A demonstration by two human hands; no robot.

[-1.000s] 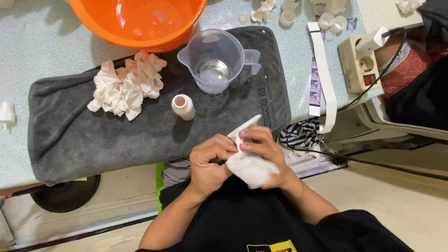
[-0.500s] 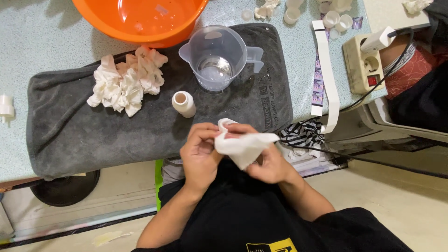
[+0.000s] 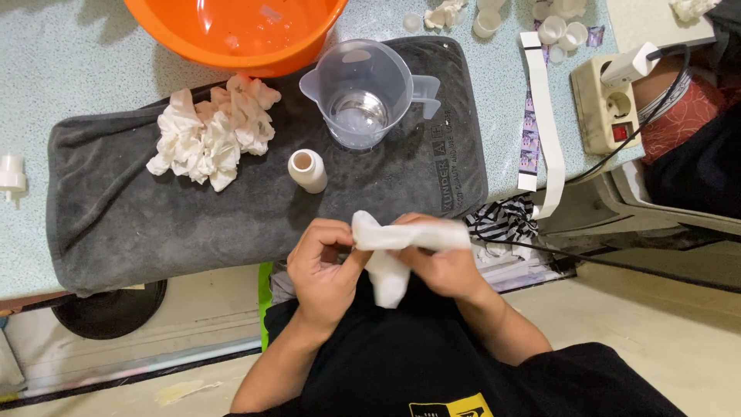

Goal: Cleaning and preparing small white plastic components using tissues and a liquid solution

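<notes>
While the left hand [image 3: 320,266] pinched one end of the white cloth [image 3: 401,247] and the right hand [image 3: 444,266] gripped the other, both closed on it, the cloth had been pulled out longer than half a second before, just off the grey towel's [image 3: 154,224] near edge, beyond which the small white bottle [image 3: 307,170] stood unmoved

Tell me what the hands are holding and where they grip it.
A white cloth: left hand pinches one end, right hand holds the middle.
</notes>
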